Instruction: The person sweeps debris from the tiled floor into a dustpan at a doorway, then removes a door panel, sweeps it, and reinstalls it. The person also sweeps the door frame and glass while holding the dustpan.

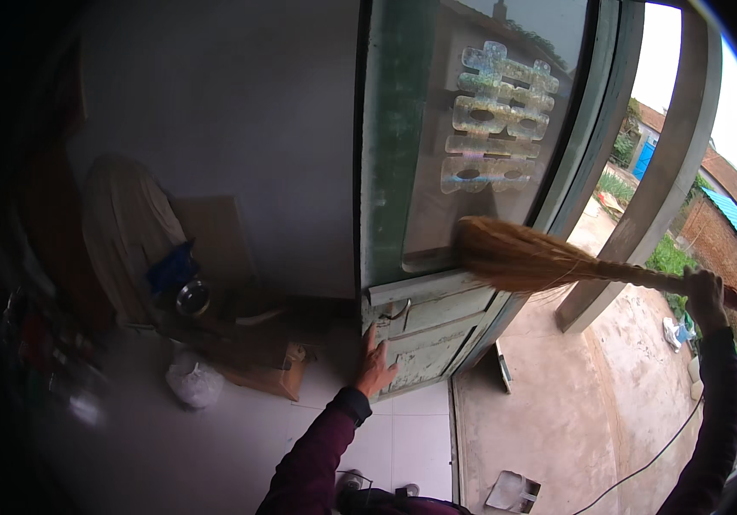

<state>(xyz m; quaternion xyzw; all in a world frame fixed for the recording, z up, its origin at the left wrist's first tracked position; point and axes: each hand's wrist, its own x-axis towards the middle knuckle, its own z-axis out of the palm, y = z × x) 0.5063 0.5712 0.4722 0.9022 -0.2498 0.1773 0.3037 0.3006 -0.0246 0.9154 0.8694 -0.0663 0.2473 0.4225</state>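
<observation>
My right hand [705,297] grips the bound handle of a straw broom [529,254], held out sideways at the doorway. The broom's bristle head lies across the lower part of the door's glass pane [429,219], and its tip is blurred. My left hand [376,364], fingers apart, is at the edge of the green wooden door [432,341], just below its metal handle [400,310]. A shiny double-happiness cutout [497,119] is stuck on the glass above the broom. The door stands open, and paint is worn off its lower panel.
A dustpan [503,490] lies on the concrete outside the threshold, with a dark cable [648,460] nearby. A concrete pillar [632,212] rises beyond the door. Indoors at left are a white plastic bag [194,383], a wooden box [278,373], a metal bowl [193,297] and a draped cloth [127,225].
</observation>
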